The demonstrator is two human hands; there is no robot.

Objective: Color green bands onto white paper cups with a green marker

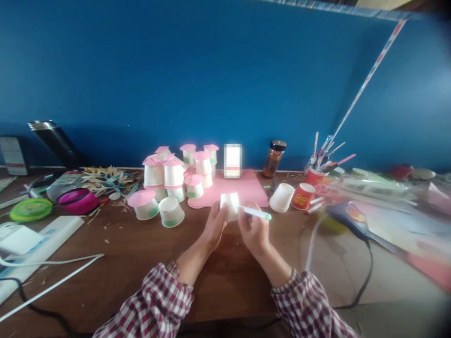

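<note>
Between my hands is a white paper cup [230, 201], tilted and brightly lit. My left hand [214, 224] is closed round its left side. In my right hand [254, 231] is a white marker with a green end [256, 213]; its other end points at the cup, and whether it touches cannot be made out. Behind the cup lies a pink paper sheet [252, 188]. To the left stand several white cups with pink paper tops [174, 174], some stacked. Nearest to my left hand among these is an uncovered white cup with a green patch [171, 212].
On the right stand a white cup [282, 197], a red cup [302, 195], a bottle of dark liquid [275, 159] and a glue gun [348, 218] with its cord. Leftward are a power strip [52, 239], a pink tape roll [78, 201] and paper scraps [109, 179].
</note>
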